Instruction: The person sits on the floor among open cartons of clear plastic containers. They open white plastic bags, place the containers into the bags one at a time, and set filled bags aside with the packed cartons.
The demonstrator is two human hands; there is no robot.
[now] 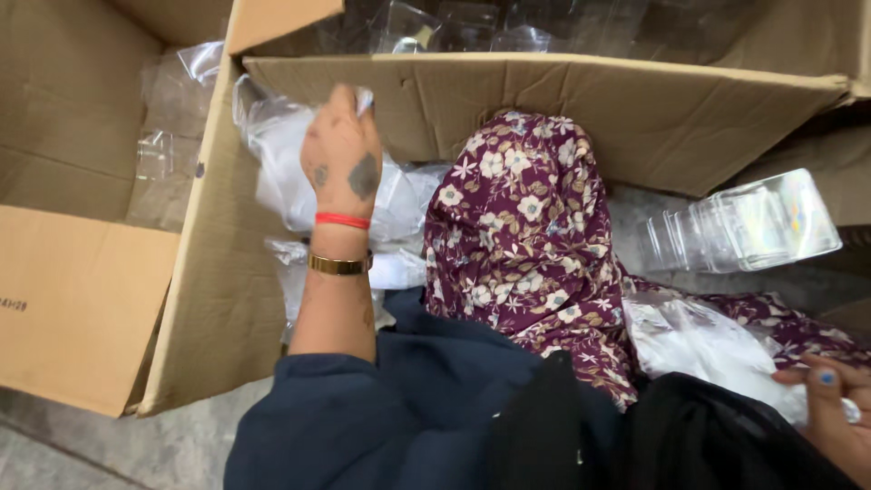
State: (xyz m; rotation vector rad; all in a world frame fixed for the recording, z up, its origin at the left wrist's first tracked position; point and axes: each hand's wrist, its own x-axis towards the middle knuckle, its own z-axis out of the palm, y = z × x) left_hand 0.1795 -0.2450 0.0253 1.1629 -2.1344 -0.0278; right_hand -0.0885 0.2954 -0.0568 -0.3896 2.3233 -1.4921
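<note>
My left hand [342, 150] reaches up into a pile of white items in clear plastic bags [277, 168] between two cardboard boxes, its fingers closed on a piece of the clear plastic. It wears a red thread and a gold bangle at the wrist. My right hand [835, 413] sits at the lower right edge, fingers pinched on a small clear piece next to a white plastic-wrapped bundle [703, 349] on my lap. A maroon floral cloth [526, 236] covers my raised knee between the two hands.
A large cardboard box [562, 100] stands in front, holding clear plastic containers [426, 32]. Another open box [82, 227] is at the left with clear containers inside. A stack of clear plastic tubs [744, 227] lies on its side at the right. Grey floor shows below.
</note>
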